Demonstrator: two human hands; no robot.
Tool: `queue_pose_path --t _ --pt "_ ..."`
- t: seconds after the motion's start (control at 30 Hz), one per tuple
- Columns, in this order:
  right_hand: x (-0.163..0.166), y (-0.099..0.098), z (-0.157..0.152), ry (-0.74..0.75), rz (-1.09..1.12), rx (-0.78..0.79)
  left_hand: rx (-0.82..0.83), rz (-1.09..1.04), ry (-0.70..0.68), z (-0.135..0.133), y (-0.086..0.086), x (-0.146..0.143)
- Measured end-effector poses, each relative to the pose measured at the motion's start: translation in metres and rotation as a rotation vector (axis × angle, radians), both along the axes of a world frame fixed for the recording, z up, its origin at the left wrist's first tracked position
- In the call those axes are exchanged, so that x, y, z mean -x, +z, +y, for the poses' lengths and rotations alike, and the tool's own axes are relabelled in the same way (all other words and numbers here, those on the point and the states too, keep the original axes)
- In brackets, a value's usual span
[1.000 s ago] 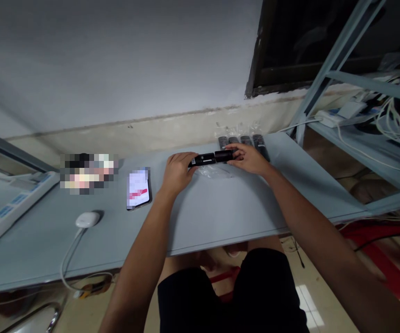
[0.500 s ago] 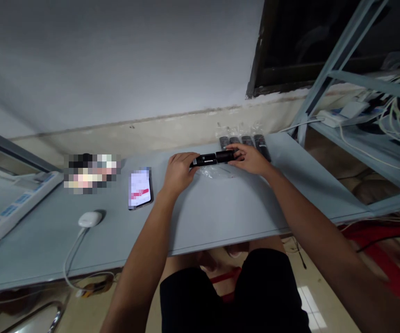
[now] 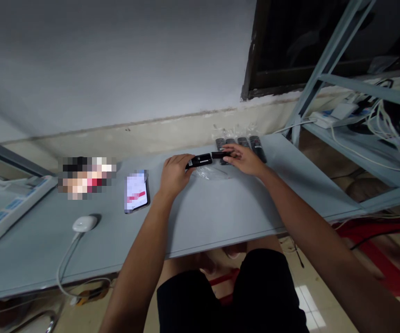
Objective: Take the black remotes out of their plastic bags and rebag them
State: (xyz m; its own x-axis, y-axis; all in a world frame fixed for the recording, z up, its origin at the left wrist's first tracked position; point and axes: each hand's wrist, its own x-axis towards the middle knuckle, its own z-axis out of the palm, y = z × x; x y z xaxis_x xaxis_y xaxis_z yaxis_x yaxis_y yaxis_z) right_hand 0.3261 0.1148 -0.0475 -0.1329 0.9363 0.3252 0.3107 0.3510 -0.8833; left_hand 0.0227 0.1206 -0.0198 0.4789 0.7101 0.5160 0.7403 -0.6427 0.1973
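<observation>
My left hand [image 3: 177, 175] grips one end of a black remote control [image 3: 202, 160], held level over the table with a pale label showing. Between the fingers and thumb of my right hand [image 3: 243, 159] is a short black battery cover [image 3: 217, 155], close to the remote's right end. A small gap seems to part the two pieces. Beneath them lies a crumpled clear plastic bag [image 3: 210, 173]. Behind my right hand, several dark remotes in clear plastic sleeves [image 3: 256, 147] stand in a row, partly hidden by the fingers.
On the grey table [image 3: 221, 212], a lit phone [image 3: 136, 192] lies left of my left arm. Further left are a white charger [image 3: 84, 224] with a cable and a white power strip [image 3: 15, 210]. Metal shelving [image 3: 370, 88] with tangled cables stands at the right.
The battery cover in my right hand has tilted and now looks thinner, with a gap between it and the remote. The whole view has shifted slightly.
</observation>
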Motion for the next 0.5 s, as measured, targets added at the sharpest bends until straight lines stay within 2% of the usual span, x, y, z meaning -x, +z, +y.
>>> queue_pose_path --t 0.13,0.33,0.5 --pt "0.005 -0.003 0.003 -0.002 0.052 0.062 -0.009 0.000 0.011 -0.001 0.001 0.000" --pt "0.014 -0.007 0.000 0.064 0.000 0.139 -0.012 0.030 -0.111 -0.010 0.002 -0.013" --pt "0.023 0.000 -0.008 0.104 0.012 0.192 -0.004 0.073 -0.185 -0.016 0.001 -0.022"
